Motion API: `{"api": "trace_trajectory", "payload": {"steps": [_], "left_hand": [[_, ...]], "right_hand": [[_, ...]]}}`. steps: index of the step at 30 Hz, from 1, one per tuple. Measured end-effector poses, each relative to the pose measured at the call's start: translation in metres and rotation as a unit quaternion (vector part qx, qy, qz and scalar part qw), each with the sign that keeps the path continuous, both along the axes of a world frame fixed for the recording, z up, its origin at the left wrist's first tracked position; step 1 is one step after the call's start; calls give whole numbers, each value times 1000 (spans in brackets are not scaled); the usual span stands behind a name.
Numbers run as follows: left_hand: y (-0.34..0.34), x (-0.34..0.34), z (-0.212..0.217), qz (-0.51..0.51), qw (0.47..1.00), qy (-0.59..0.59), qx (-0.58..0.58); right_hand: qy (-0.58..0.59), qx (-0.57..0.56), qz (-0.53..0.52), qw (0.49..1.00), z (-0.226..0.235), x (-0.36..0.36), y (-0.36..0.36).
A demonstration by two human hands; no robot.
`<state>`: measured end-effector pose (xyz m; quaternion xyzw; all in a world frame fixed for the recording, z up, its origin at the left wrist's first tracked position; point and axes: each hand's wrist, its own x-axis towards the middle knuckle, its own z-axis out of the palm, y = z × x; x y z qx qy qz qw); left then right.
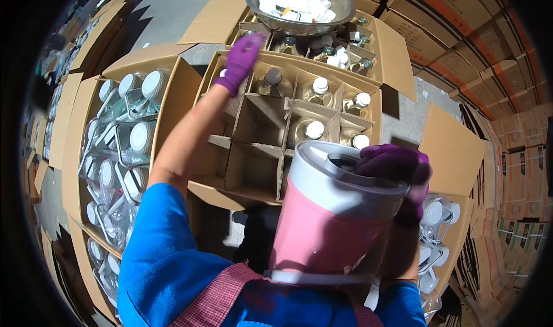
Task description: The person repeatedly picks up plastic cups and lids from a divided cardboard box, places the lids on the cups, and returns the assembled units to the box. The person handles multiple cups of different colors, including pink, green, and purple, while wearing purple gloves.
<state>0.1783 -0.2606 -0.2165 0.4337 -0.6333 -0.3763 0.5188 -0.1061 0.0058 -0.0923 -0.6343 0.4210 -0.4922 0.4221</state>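
Observation:
My left hand (245, 56), in a purple glove, reaches forward over the far edge of the divided carton (259, 120). Its fingers are stretched out toward the metal bowl (299, 27), with nothing visible in them. Close to my body stands a pink cylindrical container (328, 229) with a pale grey top and a dark round opening. My right hand (397, 166), also purple-gloved, bends over the rim of that top and grips it; part of the fingers is in shadow. White-capped glass bottles (314, 130) fill some carton cells. One bottle (273, 79) shows a dark grey top.
White caps (296, 2) heap in the bowl, which rests on another carton (397, 56) of bottles. At left, a carton (80, 148) holds white-lidded, handled bottles (141, 137) in plastic. More stand in a carton at lower right (455, 235). Stacked boxes (449, 27) line the right.

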Motion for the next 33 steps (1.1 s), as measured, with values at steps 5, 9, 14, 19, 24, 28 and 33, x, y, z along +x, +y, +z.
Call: {"api": "trace_trajectory", "payload": {"steps": [5,9,14,19,24,28,33], "left_hand": [[-54,151,-179,118,854,-507,3],[-58,98,-140,88,843,-521,100],[-21,101,-66,26,841,-538,-49],[101,68,161,5,803,-476,-360],[261,48,274,-104,767,-430,-464],[258,40,288,-153,848,-241,-446],[225,23,276,-294,935,-137,-144]], "right_hand": [[-16,9,-4,1000,-30,3,-17],[-5,4,-75,997,-46,-10,-17],[-1,-39,-216,976,-86,-6,-23],[10,185,-117,976,-100,20,-70],[-339,161,79,923,-11,91,-84],[-431,101,102,891,63,94,-9],[-214,127,-65,966,17,92,133]]}}
